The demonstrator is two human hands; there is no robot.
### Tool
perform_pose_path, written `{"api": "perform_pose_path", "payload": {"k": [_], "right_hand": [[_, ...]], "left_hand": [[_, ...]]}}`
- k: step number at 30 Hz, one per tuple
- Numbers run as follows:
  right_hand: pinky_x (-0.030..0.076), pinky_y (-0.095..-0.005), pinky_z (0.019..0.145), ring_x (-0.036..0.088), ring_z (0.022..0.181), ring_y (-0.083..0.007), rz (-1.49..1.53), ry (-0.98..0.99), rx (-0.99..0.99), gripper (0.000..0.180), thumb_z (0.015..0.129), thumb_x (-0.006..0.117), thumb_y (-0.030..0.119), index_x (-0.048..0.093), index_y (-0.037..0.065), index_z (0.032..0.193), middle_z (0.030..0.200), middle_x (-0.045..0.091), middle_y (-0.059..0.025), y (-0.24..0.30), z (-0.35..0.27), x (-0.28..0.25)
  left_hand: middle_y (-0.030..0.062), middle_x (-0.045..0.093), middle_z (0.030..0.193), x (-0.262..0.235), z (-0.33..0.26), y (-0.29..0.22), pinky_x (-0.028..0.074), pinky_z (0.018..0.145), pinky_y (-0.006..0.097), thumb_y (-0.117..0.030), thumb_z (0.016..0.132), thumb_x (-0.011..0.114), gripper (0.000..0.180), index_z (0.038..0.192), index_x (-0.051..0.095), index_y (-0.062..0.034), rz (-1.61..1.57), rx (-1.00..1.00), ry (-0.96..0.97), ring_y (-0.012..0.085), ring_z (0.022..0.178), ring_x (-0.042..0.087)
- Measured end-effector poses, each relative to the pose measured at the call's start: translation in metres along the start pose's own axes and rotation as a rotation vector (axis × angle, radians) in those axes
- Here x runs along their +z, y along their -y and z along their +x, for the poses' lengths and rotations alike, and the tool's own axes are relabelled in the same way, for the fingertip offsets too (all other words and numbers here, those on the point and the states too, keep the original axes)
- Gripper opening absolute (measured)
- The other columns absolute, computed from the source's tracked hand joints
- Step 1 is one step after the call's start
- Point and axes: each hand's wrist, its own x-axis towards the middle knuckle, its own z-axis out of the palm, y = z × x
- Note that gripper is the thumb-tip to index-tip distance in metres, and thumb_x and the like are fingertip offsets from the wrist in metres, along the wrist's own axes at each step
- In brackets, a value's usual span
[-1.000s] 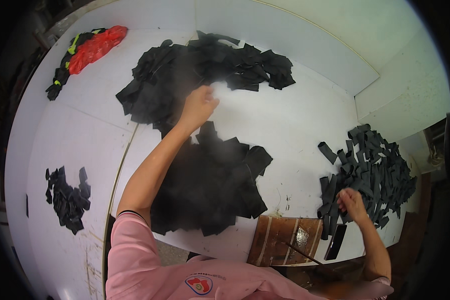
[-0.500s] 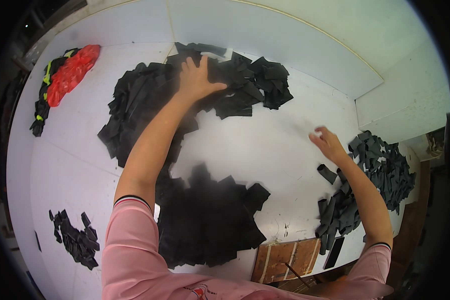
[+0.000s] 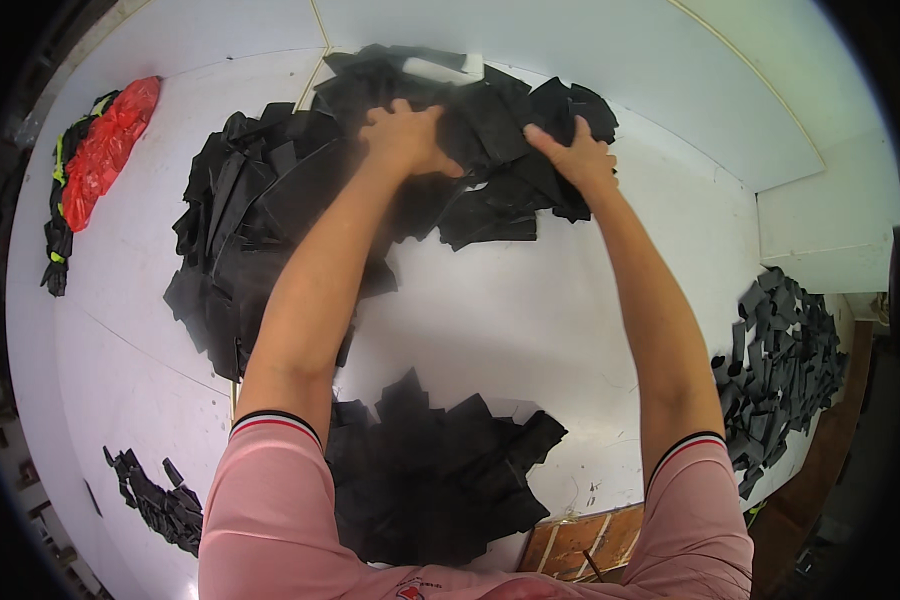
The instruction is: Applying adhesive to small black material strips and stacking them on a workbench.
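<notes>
Both my hands rest on a wide heap of flat black fabric pieces (image 3: 270, 190) at the far side of the white table. My left hand (image 3: 407, 142) lies over the heap's middle, its fingers spread. On the heap's right part is my right hand (image 3: 576, 158), thumb and fingers apart and bent a little over the pieces. Neither hand visibly grips anything. A white strip (image 3: 440, 70) lies among the black pieces beyond my hands. Closer to my body spreads another pile of black pieces (image 3: 440, 480).
Small dark rolled pieces (image 3: 785, 350) cover the table's right end, and a smaller batch of dark pieces (image 3: 155, 500) lies at near left. A red plastic bag (image 3: 110, 155) sits at far left. Low white panels (image 3: 590, 50) border the back. A brown board (image 3: 580, 545) is at the near edge.
My right hand has moved from above the table at right to the far heap, beside my left hand. The left hand stays on the heap. The view has shifted somewhat.
</notes>
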Motion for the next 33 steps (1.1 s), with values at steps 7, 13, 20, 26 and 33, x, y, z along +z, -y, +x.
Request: {"api": "perform_pose_path", "payload": {"k": [7, 13, 20, 26, 33], "right_hand": [[0.042, -0.0402, 0.08, 0.045, 0.101, -0.0374, -0.031, -0.095, -0.093, 0.095, 0.053, 0.076, 0.04, 0.028, 0.013, 0.13, 0.114, 0.04, -0.0199, 0.031, -0.047, 0.033], [0.046, -0.034, 0.074, 0.056, 0.085, -0.0285, 0.448, -0.133, -0.243, 0.069, 0.056, 0.066, 0.006, 0.04, 0.003, 0.119, 0.094, 0.054, -0.0171, 0.0, -0.061, 0.049], [0.044, -0.0254, 0.062, 0.054, 0.069, -0.0136, 1.154, 0.128, -0.038, 0.029, 0.055, 0.055, -0.008, 0.055, -0.004, 0.083, 0.077, 0.058, -0.0063, -0.021, -0.145, 0.008], [0.045, -0.0274, 0.067, 0.056, 0.075, -0.016, 1.207, 0.111, 0.15, 0.03, 0.06, 0.055, -0.007, 0.054, -0.004, 0.09, 0.083, 0.058, -0.0072, -0.019, -0.244, -0.023], [0.041, -0.0323, 0.082, 0.053, 0.09, -0.0269, 0.73, 0.261, 0.042, 0.037, 0.067, 0.062, 0.007, 0.054, 0.001, 0.103, 0.097, 0.056, -0.0154, -0.045, -0.361, 0.001]], "left_hand": [[0.0143, 0.054, 0.098, 0.025, -0.017, -0.024, 0.046, 0.077, 0.038, -0.011, 0.06, 0.064, 0.05, 0.108, 0.056, -0.0209, -0.146, 0.215, -0.246, 0.0346, 0.088, 0.053], [0.0176, 0.058, 0.082, 0.029, -0.048, -0.037, 0.047, 0.07, 0.039, 0.002, 0.058, 0.055, 0.043, 0.099, 0.061, -0.0122, -0.295, 0.352, -0.262, 0.0332, 0.079, 0.057], [0.019, 0.059, 0.082, 0.003, -0.125, -0.047, 0.044, 0.071, 0.04, 0.005, 0.056, 0.051, 0.045, 0.098, 0.06, -0.0079, -0.491, 0.44, -0.023, 0.0344, 0.08, 0.056], [0.0156, 0.056, 0.081, -0.012, -0.199, -0.036, 0.044, 0.068, 0.039, 0.005, 0.055, 0.054, 0.047, 0.099, 0.058, -0.0084, -0.457, 0.598, -0.02, 0.0341, 0.078, 0.054], [0.0124, 0.053, 0.091, -0.009, -0.299, 0.009, 0.045, 0.068, 0.037, 0.002, 0.053, 0.061, 0.054, 0.105, 0.054, -0.0105, -0.382, 0.595, 0.131, 0.031, 0.081, 0.052]]}}
